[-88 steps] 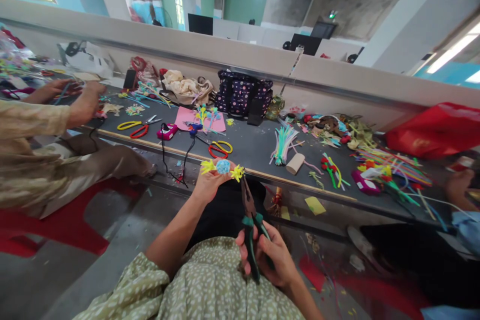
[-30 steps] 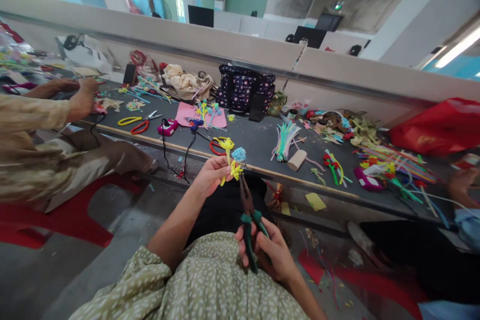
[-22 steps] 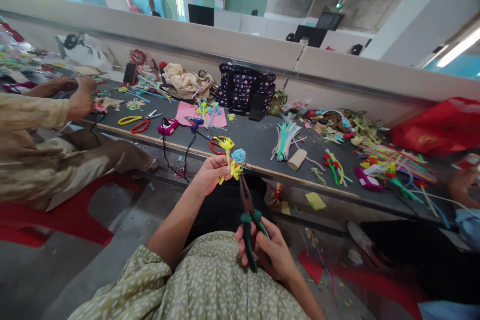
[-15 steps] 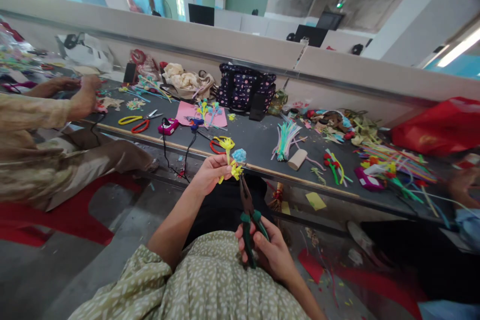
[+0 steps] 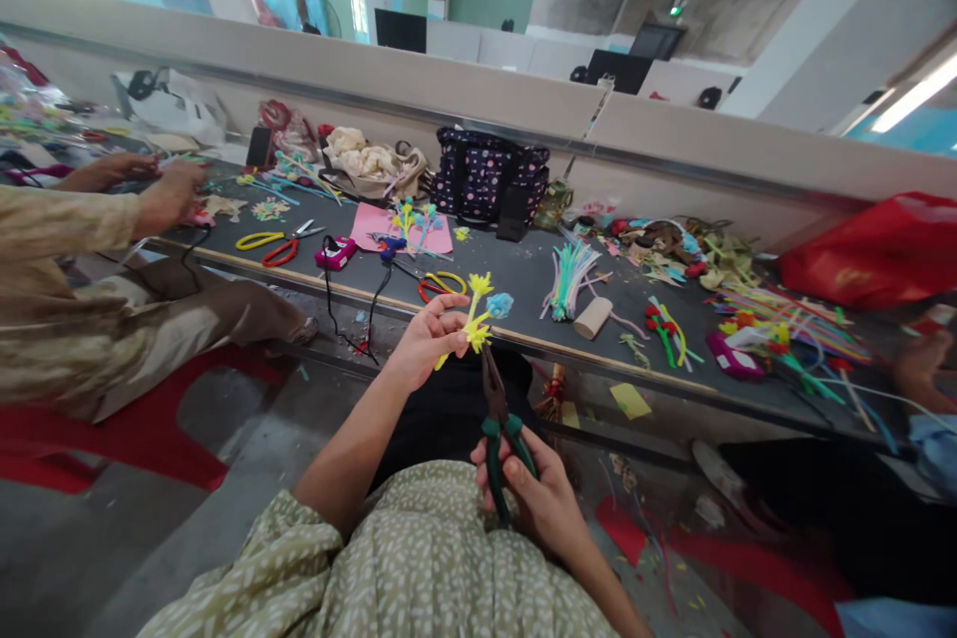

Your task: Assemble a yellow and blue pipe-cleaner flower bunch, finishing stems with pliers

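Between the fingers of my left hand (image 5: 428,341) is a pipe-cleaner flower sprig (image 5: 477,331), with yellow blossoms, yellow stems and one blue bloom. My right hand (image 5: 530,483) is wrapped round the dark green handles of long-nose pliers (image 5: 493,409). The pliers' tips point up and lie right by the lower yellow blossom; whether they grip it I cannot tell. Just beyond my left hand, scissors with red and yellow handles (image 5: 441,285) lie at the table edge.
On the dark table (image 5: 493,269) are a pink sheet (image 5: 366,222) with more flowers, a blue glue gun (image 5: 390,247), a magenta device (image 5: 336,253), a pipe-cleaner bundle (image 5: 572,279) and a cardboard tube (image 5: 593,317). A patterned bag (image 5: 478,174) stands behind. Co-workers sit on both sides.
The flower sprig has turned in my left hand and its blooms have shifted slightly right and up. The pliers have barely moved. The left co-worker's hands have shifted a little.
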Motion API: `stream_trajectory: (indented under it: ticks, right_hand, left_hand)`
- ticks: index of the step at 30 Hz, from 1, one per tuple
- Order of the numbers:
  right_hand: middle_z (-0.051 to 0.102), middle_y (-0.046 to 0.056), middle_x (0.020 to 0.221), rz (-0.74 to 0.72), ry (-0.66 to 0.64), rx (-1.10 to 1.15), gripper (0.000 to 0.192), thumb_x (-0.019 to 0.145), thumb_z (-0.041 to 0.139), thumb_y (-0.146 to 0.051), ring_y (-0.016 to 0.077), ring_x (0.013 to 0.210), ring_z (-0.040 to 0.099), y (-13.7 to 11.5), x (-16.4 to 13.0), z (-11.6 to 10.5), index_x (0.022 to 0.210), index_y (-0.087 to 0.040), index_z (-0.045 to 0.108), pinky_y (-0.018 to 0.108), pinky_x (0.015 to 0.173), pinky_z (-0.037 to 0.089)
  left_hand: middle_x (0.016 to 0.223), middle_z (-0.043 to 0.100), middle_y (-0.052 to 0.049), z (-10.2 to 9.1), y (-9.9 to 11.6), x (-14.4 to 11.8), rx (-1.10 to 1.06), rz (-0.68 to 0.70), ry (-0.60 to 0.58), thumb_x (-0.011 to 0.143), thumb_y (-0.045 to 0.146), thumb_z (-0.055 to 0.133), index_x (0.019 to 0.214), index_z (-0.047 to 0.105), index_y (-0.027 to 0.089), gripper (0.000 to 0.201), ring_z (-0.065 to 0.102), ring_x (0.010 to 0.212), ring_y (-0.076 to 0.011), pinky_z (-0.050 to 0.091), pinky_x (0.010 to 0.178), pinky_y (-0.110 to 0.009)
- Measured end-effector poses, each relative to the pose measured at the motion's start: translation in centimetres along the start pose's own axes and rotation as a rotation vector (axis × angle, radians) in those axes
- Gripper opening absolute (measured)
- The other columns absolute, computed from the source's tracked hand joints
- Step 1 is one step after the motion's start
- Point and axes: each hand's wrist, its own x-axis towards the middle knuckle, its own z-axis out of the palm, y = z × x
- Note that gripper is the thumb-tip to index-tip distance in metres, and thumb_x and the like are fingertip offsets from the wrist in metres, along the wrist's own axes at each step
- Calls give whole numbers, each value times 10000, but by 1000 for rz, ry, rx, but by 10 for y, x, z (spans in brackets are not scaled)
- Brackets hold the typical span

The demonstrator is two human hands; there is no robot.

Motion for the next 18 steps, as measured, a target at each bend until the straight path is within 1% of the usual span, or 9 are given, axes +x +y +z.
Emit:
stream_trajectory:
  ticks: [1, 3, 6, 8, 12, 15, 18]
  right_hand:
    - [664, 102, 1009, 1, 1, 10, 242, 868, 648, -387, 111, 622, 614, 1, 0, -1, 951, -172, 578, 236, 549, 519]
    - [669, 103, 1002, 3, 4, 23, 234, 871, 644, -382, 118, 631, 613, 2, 1, -1, 960, -174, 582, 247, 557, 530]
    - [677, 109, 992, 1, -1, 46, 240, 866, 652, -380, 135, 656, 625, 2, 2, 0, 970, -173, 589, 259, 564, 539]
    - [680, 117, 1000, -3, -7, 66, 246, 860, 660, -377, 144, 662, 633, 0, 2, 2, 975, -171, 594, 268, 565, 543]
    - [675, 131, 1051, 4, -19, 116, 221, 850, 676, -356, 178, 756, 663, -4, 1, 5, 940, -171, 594, 326, 657, 573]
    - [674, 138, 1064, 32, -42, 160, 227, 836, 695, -348, 204, 831, 674, -5, -1, 5, 930, -167, 595, 368, 718, 580]
    - [667, 147, 1094, 46, -49, 203, 250, 819, 713, -359, 204, 826, 681, -3, -2, 3, 924, -166, 595, 380, 722, 586]
  left_hand:
    - [845, 643, -30, 0, -2, 0, 15, 22, 3, 618, 192, 833, 1082, 575, 172, 532, 595, 652, -106, 478, 538, -195]
    - [919, 637, -29, 0, -5, 0, 53, 68, 7, 604, 185, 838, 974, 594, 176, 443, 604, 691, -104, 499, 558, -197]
    - [980, 638, -41, 1, -9, -1, 141, 133, 14, 649, 214, 812, 847, 646, 153, 265, 591, 684, -90, 510, 594, -213]
    - [975, 652, -54, 2, -10, -1, 205, 183, 29, 667, 224, 800, 802, 682, 145, 196, 606, 721, -110, 520, 645, -237]
    - [963, 673, -77, 1, -11, 0, 272, 264, 71, 672, 213, 795, 760, 727, 156, 125, 633, 891, -181, 523, 764, -285]
    - [986, 671, -82, -4, -13, 1, 257, 279, 90, 678, 219, 789, 797, 756, 178, 130, 635, 896, -190, 527, 742, -289]
    - [976, 679, -90, -7, -14, 2, 263, 272, 97, 678, 222, 788, 800, 772, 188, 127, 637, 908, -201, 524, 750, -296]
